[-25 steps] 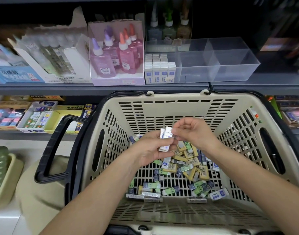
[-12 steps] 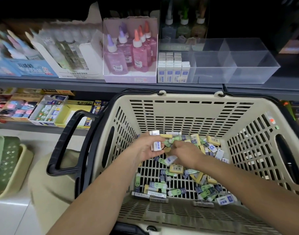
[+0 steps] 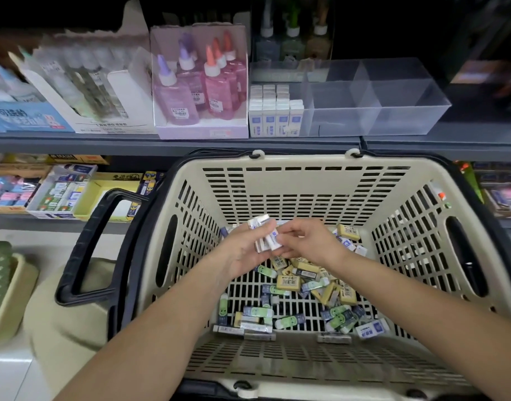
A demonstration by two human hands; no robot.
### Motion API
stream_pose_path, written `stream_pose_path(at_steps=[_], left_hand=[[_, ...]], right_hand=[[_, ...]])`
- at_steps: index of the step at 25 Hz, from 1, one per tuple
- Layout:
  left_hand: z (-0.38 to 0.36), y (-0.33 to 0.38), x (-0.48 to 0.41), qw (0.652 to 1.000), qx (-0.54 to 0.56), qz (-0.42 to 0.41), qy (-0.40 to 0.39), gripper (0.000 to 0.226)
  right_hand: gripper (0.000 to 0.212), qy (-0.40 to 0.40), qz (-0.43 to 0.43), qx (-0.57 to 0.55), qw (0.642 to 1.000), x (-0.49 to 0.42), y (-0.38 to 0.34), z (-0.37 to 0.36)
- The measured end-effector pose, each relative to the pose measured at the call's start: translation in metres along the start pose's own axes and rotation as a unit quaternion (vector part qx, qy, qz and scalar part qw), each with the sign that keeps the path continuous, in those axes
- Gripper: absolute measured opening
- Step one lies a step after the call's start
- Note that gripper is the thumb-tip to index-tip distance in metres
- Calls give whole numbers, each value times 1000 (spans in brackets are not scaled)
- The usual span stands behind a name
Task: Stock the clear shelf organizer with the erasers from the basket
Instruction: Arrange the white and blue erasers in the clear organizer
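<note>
Head view. Both hands are over the open basket [image 3: 306,180], which stands in front of and below the shelf [image 3: 161,144].

The left hand [image 3: 242,253] is turned palm up, with its fingers curled round a small bundle of white erasers [image 3: 267,240] that carry blue labels. One more piece sits up at its fingertips. The right hand [image 3: 312,241] meets it from the right, and its fingertips pinch the near end of the same bundle. Blur prevents me from counting the pieces held. The bundle is inside the basket's mouth, above the slatted floor.

Loose erasers [image 3: 295,282] in yellow, green and white wrappers lie scattered on that floor, mostly centre and right. A black handle [image 3: 89,244] hangs folded down at the basket's left side.

The clear shelf organizer [image 3: 407,111] sits on the shelf behind the basket. Its leftmost compartment holds stocked erasers [image 3: 274,114], standing upright in rows. Just beside it on the left stands a pink display box [image 3: 202,131] of glue bottles.
</note>
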State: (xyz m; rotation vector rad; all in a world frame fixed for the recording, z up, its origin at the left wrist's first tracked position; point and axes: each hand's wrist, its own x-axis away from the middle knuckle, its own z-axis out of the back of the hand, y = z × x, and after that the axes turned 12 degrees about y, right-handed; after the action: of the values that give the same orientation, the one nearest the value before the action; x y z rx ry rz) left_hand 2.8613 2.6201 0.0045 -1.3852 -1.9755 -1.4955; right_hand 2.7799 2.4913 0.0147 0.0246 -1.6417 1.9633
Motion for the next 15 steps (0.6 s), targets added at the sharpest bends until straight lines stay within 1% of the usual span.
stream_pose_path(at_steps=[2, 4, 5, 6, 8, 10, 11, 13, 14, 15], left_hand=[[1, 2, 0, 1000, -3, -11, -1, 22], [2, 5, 2, 999, -40, -16, 33, 24], [4, 7, 2, 997, -49, -14, 60, 28], [6, 10, 2, 995, -44, -12, 88, 31], [10, 13, 0, 991, -17, -15, 129, 28], [11, 13, 0, 988, -24, -11, 152, 24], [10, 12, 0, 987, -37, -4, 158, 24], [9, 11, 0, 985, -63, 7, 163, 24], [8, 11, 0, 984, -70, 10, 162, 24], [7, 10, 0, 984, -73, 12, 160, 23]], right_hand=[[13, -7, 1, -3, 1000, -2, 0, 0], [11, 9, -7, 11, 1000, -5, 4, 6], [6, 13, 0, 51, 999, -6, 9, 10], [2, 1, 19, 117, 993, -5, 16, 14], [2, -77, 56, 258, 961, 1, 36, 11], [11, -160, 87, 336, 924, 8, 53, -3], [18, -183, 101, 355, 911, 11, 58, -11], [34, -203, 129, 399, 885, 15, 64, -23], [38, -205, 148, 429, 867, 15, 67, -27], [36, -202, 165, 448, 855, 15, 69, -29]])
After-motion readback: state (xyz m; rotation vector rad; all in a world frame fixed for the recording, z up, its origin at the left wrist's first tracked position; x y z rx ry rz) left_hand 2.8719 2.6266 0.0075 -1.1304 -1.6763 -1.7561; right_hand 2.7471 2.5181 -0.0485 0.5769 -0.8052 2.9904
